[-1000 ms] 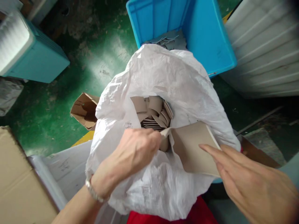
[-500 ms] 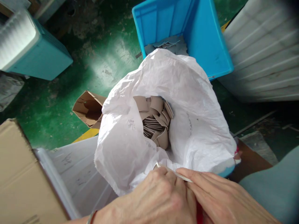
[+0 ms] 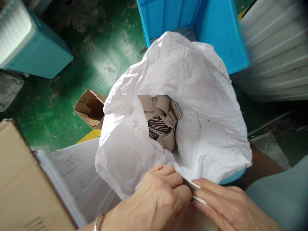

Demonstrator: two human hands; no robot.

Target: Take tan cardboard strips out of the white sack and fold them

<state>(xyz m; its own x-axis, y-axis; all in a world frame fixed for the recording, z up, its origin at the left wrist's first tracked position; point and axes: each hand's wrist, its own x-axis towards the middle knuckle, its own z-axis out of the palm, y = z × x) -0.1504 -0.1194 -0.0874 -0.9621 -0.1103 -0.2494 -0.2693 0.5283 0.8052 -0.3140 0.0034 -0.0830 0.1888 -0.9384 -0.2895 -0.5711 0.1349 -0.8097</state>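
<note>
Both my hands are at the near edge of a wide-open white plastic bag (image 3: 204,80). Between them is a flat grey-brown piece with pale edges (image 3: 197,216). My left hand (image 3: 166,192) closes its curled fingers on the piece's left side. My right hand (image 3: 223,200) pinches it from the right, thumb hidden below. Down in the bag lies a heap of grey-brown flat, curved pieces (image 3: 166,128), some stacked on edge. One small brown piece (image 3: 170,86) shows against the bag's far wall.
Beyond the bag stands a blue bin (image 3: 216,38) with grey flat pieces in it. A small open carton (image 3: 89,109), a translucent white tub (image 3: 79,166) and a cardboard box (image 3: 16,179) are at left. A teal container (image 3: 43,48) is farther back.
My hands have shifted slightly apart, showing more of the flat piece between them. A small brown piece now appears at the bag's far wall. The view has moved slightly.
</note>
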